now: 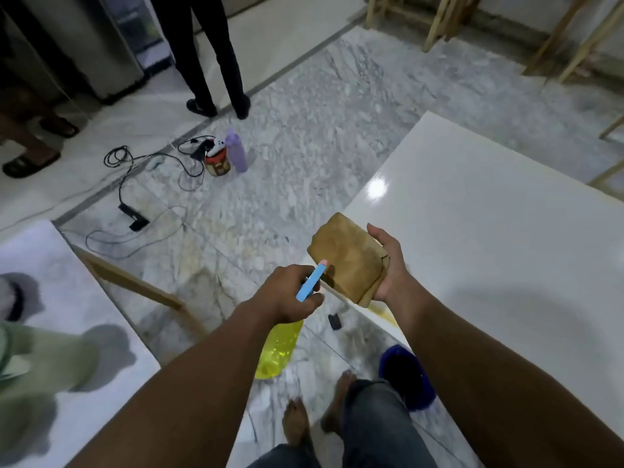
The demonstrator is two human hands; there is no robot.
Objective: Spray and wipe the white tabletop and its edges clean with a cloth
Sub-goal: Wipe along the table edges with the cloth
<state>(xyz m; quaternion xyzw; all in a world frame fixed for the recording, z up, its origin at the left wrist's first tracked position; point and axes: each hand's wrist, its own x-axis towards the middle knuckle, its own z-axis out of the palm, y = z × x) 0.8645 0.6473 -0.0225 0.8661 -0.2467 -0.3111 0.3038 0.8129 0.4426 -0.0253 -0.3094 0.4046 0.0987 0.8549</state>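
Left hand (287, 292) grips the sprayer (312, 282), aimed at the cloth (347, 258) gripped in the right hand (388, 265); spraying step, I judge; next, wipe the bench (489, 231).

home interior: marble floor (304, 136), steel fridge (101, 45)

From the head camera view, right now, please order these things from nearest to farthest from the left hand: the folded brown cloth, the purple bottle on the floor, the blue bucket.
Measured from the left hand, which holds the spray bottle:
1. Folded brown cloth, just to its right, held in the right hand.
2. Blue bucket, lower right, on the floor beside the white tabletop.
3. Purple bottle, far ahead on the floor.
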